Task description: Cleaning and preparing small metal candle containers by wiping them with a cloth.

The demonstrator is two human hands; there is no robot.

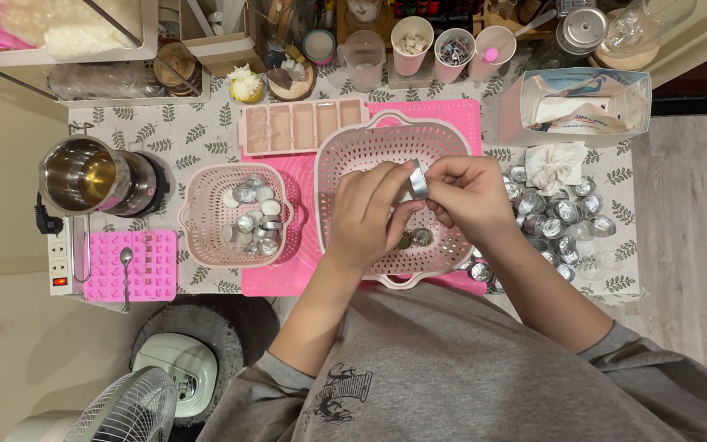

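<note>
Both hands meet over a large pink perforated basket (353,147). My left hand (367,214) and my right hand (470,193) together pinch a small silver tealight cup (418,180), tilted on its side. Under the hands, a couple of small round metal pieces (416,239) lie on the basket's floor. A heap of empty silver cups (562,217) sits just right of my right wrist. To the left, a smaller pink basket (198,214) holds filled tealights (252,214).
A pink mat (452,115) lies under the baskets. A pink ice tray (296,127), a metal pot (83,176) on a heater, a pink silicone mould (149,266) with a spoon, a power strip (59,258), cups, a crumpled tissue and an open box (591,102) crowd the table. A fan stands on the floor.
</note>
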